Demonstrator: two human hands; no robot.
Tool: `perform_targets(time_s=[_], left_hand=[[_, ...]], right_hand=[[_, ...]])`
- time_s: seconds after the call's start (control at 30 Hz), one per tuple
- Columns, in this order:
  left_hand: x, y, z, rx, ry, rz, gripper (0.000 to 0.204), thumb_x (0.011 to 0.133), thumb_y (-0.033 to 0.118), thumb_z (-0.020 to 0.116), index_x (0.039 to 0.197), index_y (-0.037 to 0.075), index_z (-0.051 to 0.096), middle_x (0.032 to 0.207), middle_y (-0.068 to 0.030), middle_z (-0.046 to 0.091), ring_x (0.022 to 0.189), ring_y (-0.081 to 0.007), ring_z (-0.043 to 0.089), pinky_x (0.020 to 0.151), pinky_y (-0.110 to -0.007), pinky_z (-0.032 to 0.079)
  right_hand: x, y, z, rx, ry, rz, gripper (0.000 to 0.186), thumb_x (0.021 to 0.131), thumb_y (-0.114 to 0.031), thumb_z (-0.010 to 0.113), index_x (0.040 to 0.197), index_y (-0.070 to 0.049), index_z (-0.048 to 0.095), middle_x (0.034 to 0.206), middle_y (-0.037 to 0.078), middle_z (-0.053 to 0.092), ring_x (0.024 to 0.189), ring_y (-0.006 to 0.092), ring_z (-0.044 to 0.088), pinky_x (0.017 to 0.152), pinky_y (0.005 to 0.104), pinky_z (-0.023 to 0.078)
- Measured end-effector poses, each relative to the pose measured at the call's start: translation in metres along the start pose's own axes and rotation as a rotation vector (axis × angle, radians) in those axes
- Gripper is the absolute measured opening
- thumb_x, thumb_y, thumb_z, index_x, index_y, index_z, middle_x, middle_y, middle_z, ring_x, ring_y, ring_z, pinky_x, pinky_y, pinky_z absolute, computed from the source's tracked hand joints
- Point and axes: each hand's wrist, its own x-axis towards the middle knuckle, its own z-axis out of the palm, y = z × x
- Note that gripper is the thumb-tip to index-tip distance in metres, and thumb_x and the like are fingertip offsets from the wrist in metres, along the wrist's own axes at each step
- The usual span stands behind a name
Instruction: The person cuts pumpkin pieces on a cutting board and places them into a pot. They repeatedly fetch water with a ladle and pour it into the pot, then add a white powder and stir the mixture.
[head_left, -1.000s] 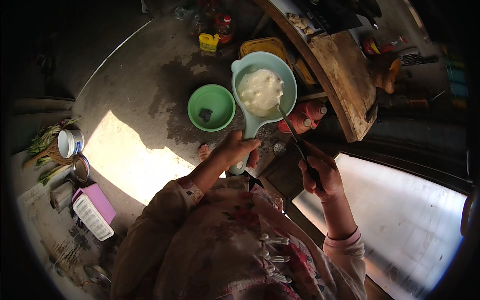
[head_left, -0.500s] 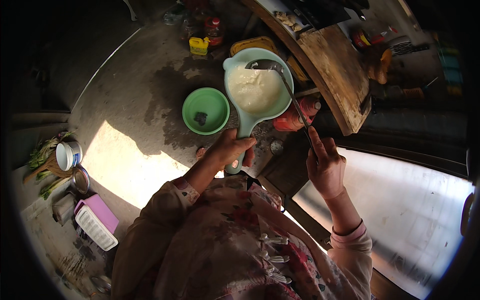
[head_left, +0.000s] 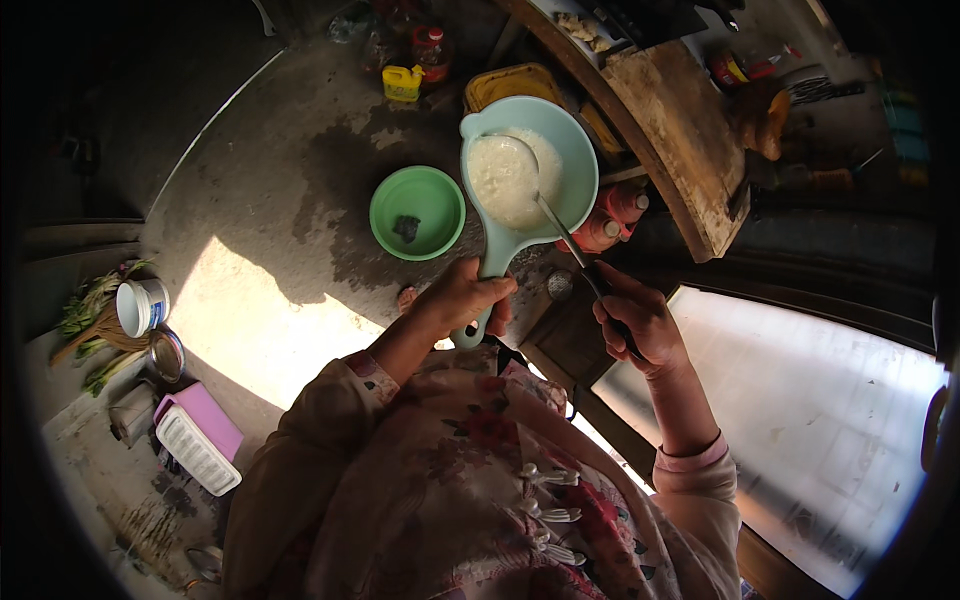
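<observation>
My left hand (head_left: 463, 297) is wrapped round the handle of a pale blue-green plastic scoop (head_left: 577, 170), held out ahead of me. Thick creamy-white batter (head_left: 549, 155) covers much of its inside. A ladle (head_left: 563, 230) with a metal stem and dark grip is in my right hand (head_left: 638, 322), fingers closed around the grip. The ladle's round head sits within the scoop at its left side, filled with the same white mixture. How deep the head goes into the batter is hard to make out.
A green basin (head_left: 440, 240) holding a dark clump stands on the floor left of the scoop. To the right are red bottles (head_left: 600, 228) beneath a wooden board (head_left: 680, 130). A yellow jug (head_left: 402, 84) stands farther off. A white bucket (head_left: 131, 311) sits far left.
The ladle's head has gone from the scoop's far rim down to its left side and now holds batter. My right hand has lowered. The scoop has shifted slightly right in view.
</observation>
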Motion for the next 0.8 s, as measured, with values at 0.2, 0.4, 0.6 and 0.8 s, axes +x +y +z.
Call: perform_targets(time_s=[0.2, 0.4, 0.6, 0.8], left_hand=[[-0.002, 0.001, -0.002, 0.009, 0.006, -0.020, 0.017, 0.080, 0.018, 0.051, 0.078, 0.001, 0.051, 0.059, -0.0067, 0.057, 0.047, -0.0147, 0.055, 0.044, -0.027, 0.044], [0.001, -0.012, -0.002, -0.064, -0.050, 0.022, 0.017, 0.080, 0.017, 0.051, 0.078, 0.000, 0.051, 0.059, -0.0074, 0.056, 0.046, -0.0150, 0.055, 0.045, -0.028, 0.046], [-0.003, -0.010, 0.001, -0.076, -0.046, -0.050, 0.016, 0.080, 0.015, 0.052, 0.080, -0.001, 0.051, 0.059, -0.0086, 0.056, 0.046, -0.0164, 0.055, 0.044, -0.029, 0.046], [-0.006, -0.007, 0.003, -0.048, -0.010, -0.064, 0.015, 0.080, 0.014, 0.049, 0.078, -0.001, 0.051, 0.058, -0.0085, 0.054, 0.043, -0.0161, 0.053, 0.042, -0.026, 0.042]], right_hand=[[-0.029, -0.016, -0.005, -1.080, 0.013, -0.520, 0.049, 0.069, 0.004, 0.050, 0.118, 0.000, 0.046, 0.064, 0.014, 0.048, 0.057, 0.0191, 0.050, 0.056, 0.0286, 0.041], [-0.052, -0.023, -0.004, -1.286, 0.047, -0.600, 0.048, 0.068, 0.004, 0.052, 0.116, 0.000, 0.047, 0.069, 0.015, 0.049, 0.058, 0.0285, 0.050, 0.054, 0.0332, 0.042], [-0.069, -0.028, 0.004, -1.397, 0.036, -0.552, 0.046, 0.069, 0.004, 0.052, 0.114, -0.002, 0.048, 0.074, 0.016, 0.052, 0.065, 0.0308, 0.054, 0.057, 0.0355, 0.045], [-0.072, -0.041, 0.009, -1.275, 0.150, -0.445, 0.050, 0.071, 0.003, 0.052, 0.120, -0.001, 0.043, 0.068, 0.010, 0.051, 0.058, 0.0218, 0.052, 0.054, 0.0295, 0.044]])
